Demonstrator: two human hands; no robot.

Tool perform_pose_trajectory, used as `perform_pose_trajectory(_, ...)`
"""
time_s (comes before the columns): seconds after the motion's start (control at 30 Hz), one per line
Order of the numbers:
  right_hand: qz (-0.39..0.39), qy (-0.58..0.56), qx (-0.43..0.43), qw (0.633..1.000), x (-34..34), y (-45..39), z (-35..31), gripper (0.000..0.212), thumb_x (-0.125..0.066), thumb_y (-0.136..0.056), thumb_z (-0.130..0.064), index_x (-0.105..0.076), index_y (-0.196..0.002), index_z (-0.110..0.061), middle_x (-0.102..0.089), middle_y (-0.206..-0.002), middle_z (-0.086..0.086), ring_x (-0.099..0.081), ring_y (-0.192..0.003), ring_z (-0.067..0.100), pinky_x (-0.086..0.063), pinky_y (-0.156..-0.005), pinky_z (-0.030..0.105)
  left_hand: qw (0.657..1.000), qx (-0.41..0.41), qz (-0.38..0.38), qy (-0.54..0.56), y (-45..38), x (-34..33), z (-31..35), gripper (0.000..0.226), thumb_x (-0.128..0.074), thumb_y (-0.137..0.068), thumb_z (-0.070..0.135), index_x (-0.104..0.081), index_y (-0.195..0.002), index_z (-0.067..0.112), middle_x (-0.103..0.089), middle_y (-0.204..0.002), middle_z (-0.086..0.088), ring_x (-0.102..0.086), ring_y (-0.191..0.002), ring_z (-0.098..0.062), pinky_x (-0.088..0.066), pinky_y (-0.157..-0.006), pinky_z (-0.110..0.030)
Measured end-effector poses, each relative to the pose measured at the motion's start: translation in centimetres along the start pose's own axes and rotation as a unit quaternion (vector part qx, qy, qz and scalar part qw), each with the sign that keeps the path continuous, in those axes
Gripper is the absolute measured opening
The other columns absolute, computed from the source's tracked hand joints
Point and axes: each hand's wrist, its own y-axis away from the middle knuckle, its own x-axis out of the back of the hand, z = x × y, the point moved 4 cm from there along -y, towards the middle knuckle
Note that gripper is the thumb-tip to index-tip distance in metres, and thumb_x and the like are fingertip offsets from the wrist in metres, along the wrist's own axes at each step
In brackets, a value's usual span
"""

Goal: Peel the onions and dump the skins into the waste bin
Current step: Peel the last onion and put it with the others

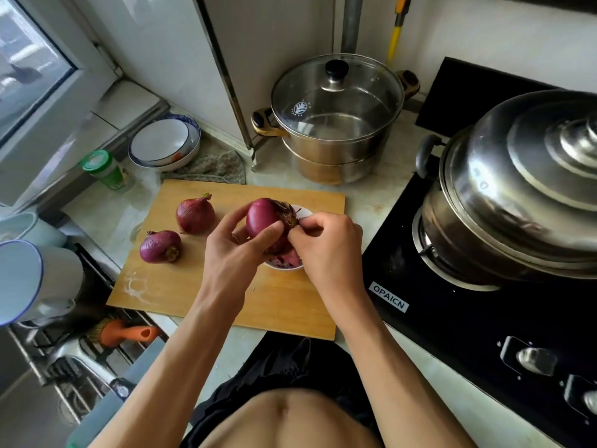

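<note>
**Skins come off a red onion at a crowded kitchen counter**

At the far left, pale enamel mugs [29, 279] lie on a rack above the sink, with an orange-handled brush [126, 333] below them and a green-capped jar [105, 169] and stacked bowls [164, 145] further back by the window. On the wooden cutting board [181, 286], two red onions wait apart from each other with skins on: one nearer the sink [160, 246], one behind it [194, 215].

Toward the board's right end, the person's left hand [232, 250] curls round a third onion [263, 219], thumb pressed on its glossy, already bare side, holding it over a small white bowl [284, 266] that holds purple skin scraps. The right hand [326, 244] pinches the dry, papery skin at the onion's root end, fingertips closed tight on it.

To do the step well, the left hand would likely best keep the onion steady above the bowl while the right draws the skin down and away from the root in long strips, so that scraps fall in rather than scatter across the board. Tearing too short would probably leave thin shreds clinging near the root.

Behind stands a glass-lidded steamer pot [336, 124]; at the right, a steel-lidded pot [517, 189] sits on the black gas hob [452, 318]. No waste bin is in view.
</note>
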Motion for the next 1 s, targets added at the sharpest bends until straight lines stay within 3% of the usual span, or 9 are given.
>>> perform_pose_trajectory(0.07,0.008,0.026,0.004,1.000,-0.4,0.2,-0.6,0.020,-0.064,-0.077,-0.020,-0.065,-0.061,-0.009,-0.061,-0.054,0.006,-0.053,-0.056,0.029,-0.047,-0.060,0.041,1.000,0.001,-0.004,0.012,0.0,0.7,-0.1,0.043,-0.079,-0.085,0.007,-0.067,-0.126,0.015,-0.080,-0.100,-0.006,-0.077,-0.091,-0.025,-0.061,-0.073,-0.029)
perform_pose_trajectory(0.17,0.034,0.022,0.016,0.999,-0.5,0.4,-1.3,0.010,-0.068,-0.078,-0.018,-0.072,-0.071,-0.012,-0.066,-0.073,-0.002,-0.061,-0.068,0.017,-0.052,-0.069,0.039,0.999,0.017,-0.008,0.031,-0.4,1.5,-0.2,0.039,-0.078,-0.088,0.010,-0.068,-0.125,0.014,-0.078,-0.105,-0.011,-0.077,-0.094,-0.027,-0.062,-0.075,-0.032)
perform_pose_trajectory(0.3,0.037,-0.001,0.007,0.999,-1.1,0.7,-1.9,0.005,-0.070,-0.077,-0.018,-0.073,-0.076,-0.014,-0.067,-0.080,-0.007,-0.063,-0.075,0.008,-0.056,-0.072,0.032,0.995,0.057,-0.046,0.063,-1.1,2.6,-0.8,0.039,-0.076,-0.088,0.019,-0.068,-0.126,0.012,-0.077,-0.113,-0.013,-0.075,-0.103,-0.029,-0.060,-0.093,-0.048)
perform_pose_trajectory(0.47,0.007,-0.116,-0.080,0.990,-1.1,0.2,-1.4,0.006,-0.073,-0.081,-0.012,-0.075,-0.077,-0.008,-0.072,-0.070,-0.003,-0.067,-0.063,0.003,-0.054,-0.061,0.017,0.983,0.088,-0.099,0.128,-2.4,3.9,-1.0,0.045,-0.071,-0.090,0.026,-0.065,-0.129,0.006,-0.071,-0.127,-0.018,-0.070,-0.115,-0.033,-0.052,-0.105,-0.054)
perform_pose_trajectory(0.6,-0.002,-0.186,-0.120,0.975,-1.3,-0.2,-0.4,0.013,-0.068,-0.085,-0.006,-0.077,-0.076,-0.009,-0.076,-0.074,-0.001,-0.073,-0.070,0.018,-0.059,-0.063,0.025,0.979,0.090,-0.108,0.148,-3.1,4.4,-0.9,0.045,-0.064,-0.092,0.027,-0.063,-0.131,0.005,-0.069,-0.130,-0.019,-0.069,-0.118,-0.035,-0.055,-0.102,-0.048)
perform_pose_trajectory(0.77,0.000,-0.179,-0.119,0.977,-1.3,-0.2,0.1,0.014,-0.069,-0.086,-0.003,-0.073,-0.075,-0.010,-0.068,-0.059,-0.016,-0.065,-0.055,-0.005,-0.048,-0.053,0.010,0.977,0.097,-0.099,0.159,-3.7,4.5,-1.1,0.049,-0.065,-0.094,0.027,-0.059,-0.135,0.002,-0.067,-0.133,-0.021,-0.064,-0.124,-0.040,-0.053,-0.106,-0.051)
perform_pose_trajectory(0.9,0.023,-0.133,-0.128,0.983,-1.5,-0.7,1.8,0.012,-0.073,-0.081,-0.014,-0.075,-0.072,-0.020,-0.073,-0.072,-0.008,-0.069,-0.073,0.004,-0.054,-0.067,0.024,0.970,0.113,-0.079,0.199,-3.4,4.3,-1.4,0.042,-0.059,-0.097,0.023,-0.059,-0.134,0.002,-0.068,-0.133,-0.019,-0.064,-0.124,-0.039,-0.058,-0.097,-0.044)
perform_pose_trajectory(1.0,0.020,-0.107,-0.146,0.983,-1.8,-1.1,3.0,0.008,-0.074,-0.081,-0.020,-0.076,-0.073,-0.018,-0.074,-0.073,-0.005,-0.071,-0.076,0.011,-0.059,-0.071,0.031,0.963,0.118,-0.063,0.235,-3.2,4.6,-1.6,0.030,-0.055,-0.101,0.021,-0.062,-0.128,0.010,-0.072,-0.127,-0.013,-0.069,-0.119,-0.034,-0.061,-0.088,-0.037)
